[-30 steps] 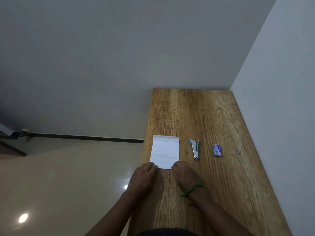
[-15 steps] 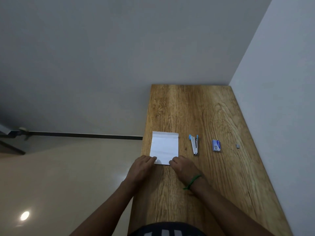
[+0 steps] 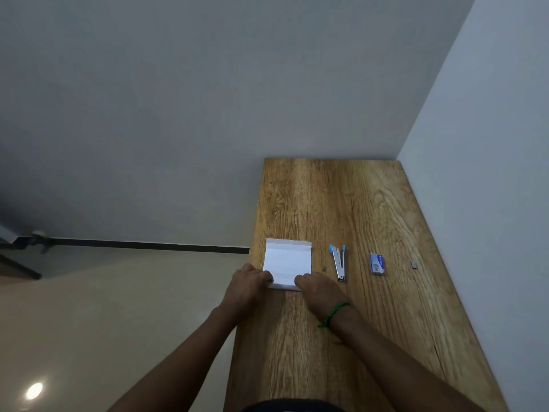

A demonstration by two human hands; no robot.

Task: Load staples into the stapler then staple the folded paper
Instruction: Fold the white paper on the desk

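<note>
White folded paper sheet [image 3: 287, 263] on wooden worktop [image 3: 341, 203]: left hand [image 3: 248, 285] and right hand [image 3: 319, 288] curl fingertips onto near corners; press flat, square crease before reaching for silver blue-tipped stapler [image 3: 338, 262].

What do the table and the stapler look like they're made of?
Table: wood or wood-look laminate, going by the bold oak-like grain and matte tan surface; which one is unclear.
Stapler: bright silvery body, likely metal, with light blue ends that look like plastic.

No legible text, even on staple box [image 3: 376, 264].
</note>
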